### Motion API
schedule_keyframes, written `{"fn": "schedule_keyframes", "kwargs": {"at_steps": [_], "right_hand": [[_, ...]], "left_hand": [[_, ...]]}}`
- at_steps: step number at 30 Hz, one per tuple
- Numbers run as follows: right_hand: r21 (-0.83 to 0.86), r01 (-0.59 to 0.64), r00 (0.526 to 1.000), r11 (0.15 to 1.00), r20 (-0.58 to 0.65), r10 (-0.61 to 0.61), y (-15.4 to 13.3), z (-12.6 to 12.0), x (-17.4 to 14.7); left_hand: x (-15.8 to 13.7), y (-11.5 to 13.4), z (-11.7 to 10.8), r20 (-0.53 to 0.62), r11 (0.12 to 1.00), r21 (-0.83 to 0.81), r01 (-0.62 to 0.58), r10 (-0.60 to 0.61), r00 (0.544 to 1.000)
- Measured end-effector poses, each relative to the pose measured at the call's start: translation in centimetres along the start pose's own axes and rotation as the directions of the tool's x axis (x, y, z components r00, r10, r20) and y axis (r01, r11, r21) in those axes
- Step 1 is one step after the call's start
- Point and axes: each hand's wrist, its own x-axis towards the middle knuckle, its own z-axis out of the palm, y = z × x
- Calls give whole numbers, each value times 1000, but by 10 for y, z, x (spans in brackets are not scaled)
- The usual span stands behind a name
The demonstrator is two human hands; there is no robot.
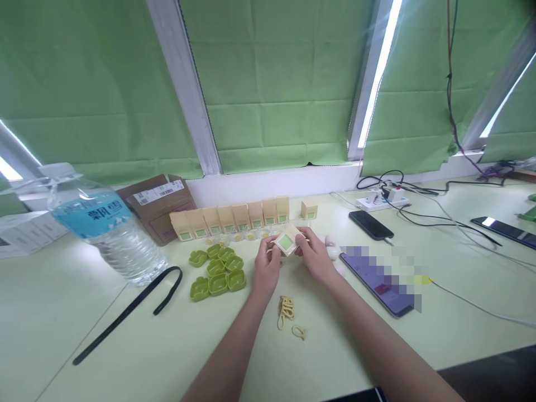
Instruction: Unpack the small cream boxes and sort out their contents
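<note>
Between my two hands, above the table, is a small cream cardboard box (286,242) with a green square on its face. My left hand (267,263) grips its left edge, and my right hand (313,252) grips its right edge. Behind it stands a row of similar small boxes (240,216), with one more box (309,210) apart to the right. Several clear pieces with yellow centres (238,237) lie in front of the row. To the left of my left hand are several green, lobed little dishes (218,283). Yellowish cord loops (286,308) lie nearer me.
A large water bottle (113,234) and an open brown carton (157,206) stand at the left, near a black strap (125,315). Right of my arm lie a large phone (372,282), a black phone (371,224) and a power strip (382,201) with tangled cables.
</note>
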Motion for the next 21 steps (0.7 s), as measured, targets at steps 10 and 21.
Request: {"fn": "schedule_keyframes", "kwargs": {"at_steps": [10, 21], "right_hand": [[70, -24, 999, 997, -35, 26, 5, -1, 1], [-7, 10, 1000, 1000, 4, -10, -2, 0, -1]], "left_hand": [[-1, 0, 1, 116, 998, -61, 22, -14, 993], [-2, -5, 0, 40, 996, 46, -72, 70, 997]]}}
